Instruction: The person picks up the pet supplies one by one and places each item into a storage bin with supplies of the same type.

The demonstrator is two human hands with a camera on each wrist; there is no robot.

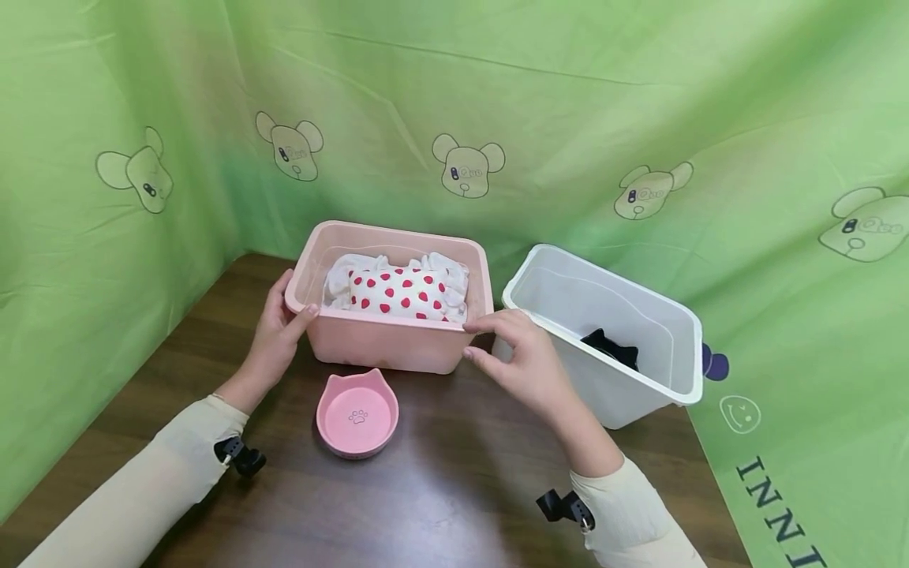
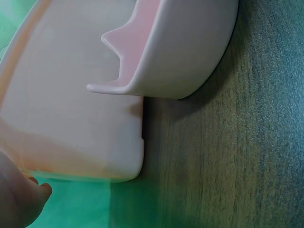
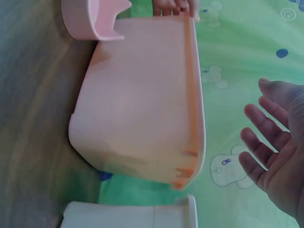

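A pink plastic storage bin point(image 1: 383, 345) stands on the table; inside lies a small white pillow point(image 1: 398, 292) with red strawberries and ruffled ends. My left hand point(image 1: 275, 327) grips its left end, thumb at the front rim and fingers along the side. Near the front right corner hovers my right hand point(image 1: 521, 355), fingers spread and loosely bent, holding nothing; the right wrist view shows this hand point(image 3: 280, 142) apart from the bin point(image 3: 142, 95). In front of the bin sits a pink cat-eared bowl point(image 1: 357, 416) with a paw print.
To the right stands a white bin point(image 1: 596, 355), angled, with a black cat-eared object point(image 1: 611, 349) inside. A green curtain point(image 1: 383, 95) printed with bear heads hangs behind and at both sides of the brown wooden table point(image 1: 426, 481).
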